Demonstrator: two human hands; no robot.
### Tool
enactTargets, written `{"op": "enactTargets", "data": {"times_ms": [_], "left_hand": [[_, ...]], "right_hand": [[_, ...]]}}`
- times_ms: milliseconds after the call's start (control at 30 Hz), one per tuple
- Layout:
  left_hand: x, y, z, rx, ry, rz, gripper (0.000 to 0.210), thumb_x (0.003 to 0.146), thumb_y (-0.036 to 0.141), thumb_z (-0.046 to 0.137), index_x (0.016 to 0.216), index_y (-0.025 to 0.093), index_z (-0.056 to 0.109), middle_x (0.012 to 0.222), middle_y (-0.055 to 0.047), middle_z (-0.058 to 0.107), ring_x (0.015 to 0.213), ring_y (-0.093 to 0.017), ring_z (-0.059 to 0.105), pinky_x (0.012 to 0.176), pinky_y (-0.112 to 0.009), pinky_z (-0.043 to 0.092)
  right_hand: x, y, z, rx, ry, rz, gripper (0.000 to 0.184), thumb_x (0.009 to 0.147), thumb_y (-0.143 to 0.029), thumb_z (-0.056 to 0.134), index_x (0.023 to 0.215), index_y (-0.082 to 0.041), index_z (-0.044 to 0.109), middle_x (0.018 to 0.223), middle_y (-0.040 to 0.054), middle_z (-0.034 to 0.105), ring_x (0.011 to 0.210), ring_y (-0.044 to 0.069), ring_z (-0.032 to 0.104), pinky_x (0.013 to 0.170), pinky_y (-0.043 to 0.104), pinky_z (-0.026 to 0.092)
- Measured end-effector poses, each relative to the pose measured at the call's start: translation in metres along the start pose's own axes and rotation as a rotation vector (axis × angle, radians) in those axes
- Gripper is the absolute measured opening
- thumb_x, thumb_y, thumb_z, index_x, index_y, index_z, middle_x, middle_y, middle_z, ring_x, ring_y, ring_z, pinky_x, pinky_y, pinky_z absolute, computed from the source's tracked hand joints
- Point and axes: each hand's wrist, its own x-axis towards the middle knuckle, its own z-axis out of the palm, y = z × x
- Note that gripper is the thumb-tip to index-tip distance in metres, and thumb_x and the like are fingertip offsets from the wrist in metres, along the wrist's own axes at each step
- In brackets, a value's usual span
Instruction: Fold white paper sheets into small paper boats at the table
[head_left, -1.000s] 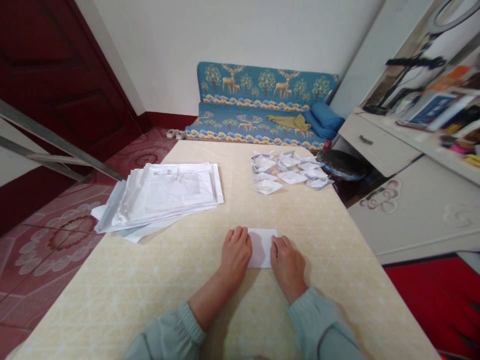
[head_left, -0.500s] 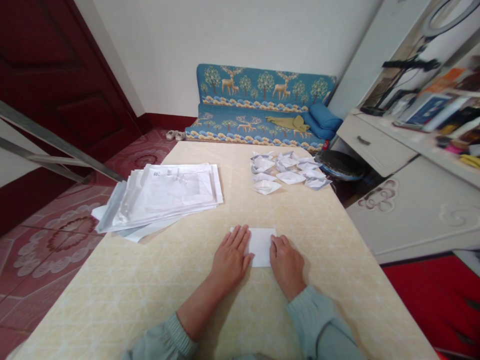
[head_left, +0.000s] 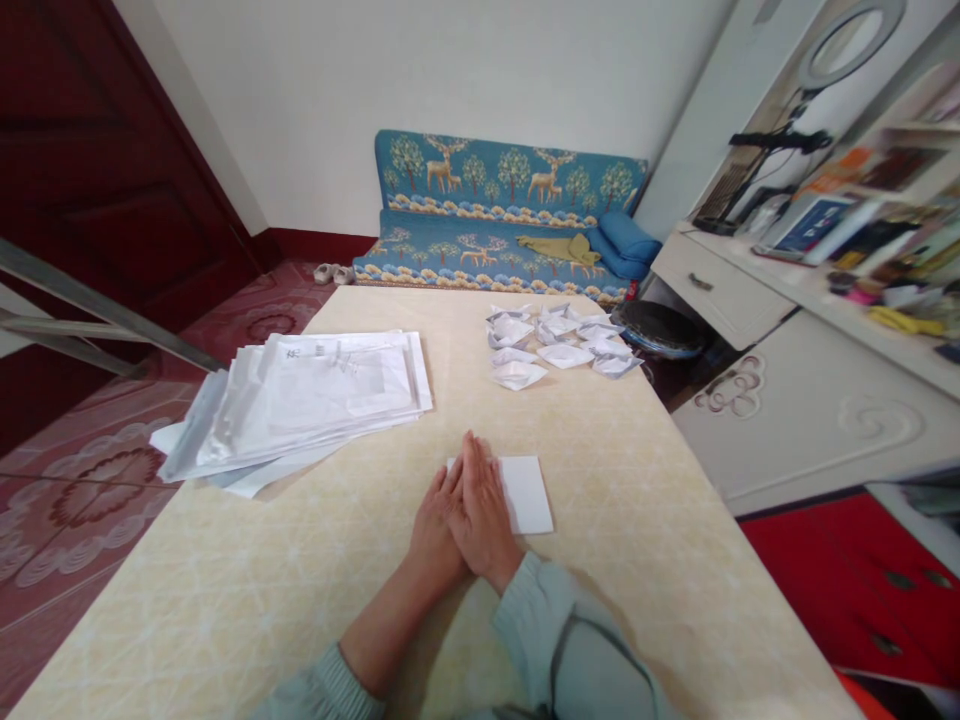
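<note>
A folded sheet of white paper (head_left: 527, 495) lies flat on the table in front of me. My left hand (head_left: 433, 530) rests on its left part, fingers stretched out and pointing away from me. Over the left fingers lies my right hand (head_left: 484, 505), also flat with its fingers extended. Both palms face down, and the hands overlap. The paper's right half shows bare; its left half is mostly covered. Several folded paper boats (head_left: 564, 355) stand in a cluster at the table's far right.
A stack of white papers and plastic sleeves (head_left: 330, 385) lies at the left edge of the cream patterned table (head_left: 637, 590). Past the far edge is a blue sofa (head_left: 480, 230) with deer. A white cabinet (head_left: 817, 410) stands on the right.
My right hand has left the paper's right edge and moved left onto my left hand, its curled fingers now straight. The view has turned slightly right.
</note>
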Motion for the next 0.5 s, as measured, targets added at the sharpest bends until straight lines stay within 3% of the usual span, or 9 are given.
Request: {"op": "enactTargets", "data": {"times_ms": [233,333,500], "left_hand": [[-0.001,-0.001,-0.007,-0.029,-0.026,0.035,0.052,0.091,0.029,0.034,0.142,0.019,0.029,0.148,-0.004,0.027,0.138,-0.021,0.021,0.112,-0.041,0.021],[-0.001,-0.001,-0.012,-0.031,-0.036,0.034,0.051,0.091,0.031,0.033,0.141,0.019,0.031,0.148,-0.005,0.027,0.137,-0.022,0.022,0.112,-0.043,0.022],[0.011,0.029,-0.012,-0.051,-0.088,-0.099,0.053,0.088,0.024,0.036,0.139,0.010,0.033,0.147,-0.013,0.028,0.138,-0.027,0.018,0.112,-0.051,0.013]], "right_hand": [[-0.007,0.051,-0.030,-0.325,-0.103,0.051,0.064,0.092,-0.046,0.032,0.145,-0.012,0.018,0.152,0.0114,0.014,0.140,0.026,0.004,0.109,0.052,0.011],[-0.009,0.073,-0.047,-0.474,-0.095,0.099,0.054,0.094,-0.039,0.030,0.143,-0.019,0.025,0.152,0.0082,0.013,0.140,0.026,0.006,0.108,0.054,0.011],[-0.012,0.090,-0.054,-0.598,-0.073,0.175,0.051,0.095,-0.031,0.026,0.144,-0.019,0.022,0.152,0.0072,0.016,0.139,0.024,0.006,0.107,0.055,0.013]]}}
